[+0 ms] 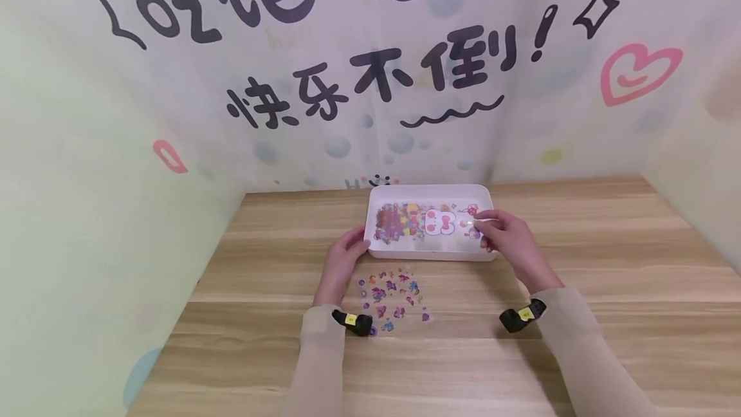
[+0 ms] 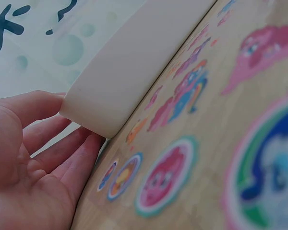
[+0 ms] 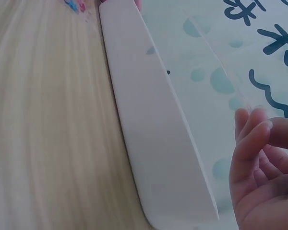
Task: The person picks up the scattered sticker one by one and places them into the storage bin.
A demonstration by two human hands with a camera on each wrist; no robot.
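A white shallow tray [image 1: 431,255] stands at the back of the table. My left hand [image 1: 343,261] grips its near left corner, with the thumb at the rim and the fingers against the outer wall [image 2: 108,79]. Over the tray's right end, my right hand [image 1: 514,242] pinches the edge of a clear sticker sheet [image 3: 221,60] between thumb and fingertips. In the head view, a white bunny face with a red bow [image 1: 440,222] and many small colourful stickers [image 1: 396,221] show inside the tray's outline.
Another clear sheet of pony stickers [image 1: 399,312] lies flat on the wooden table [image 1: 463,352], in front of the tray and beside my left wrist. A printed cloth wall [image 1: 370,147] rises right behind the tray, with pale side walls left and right.
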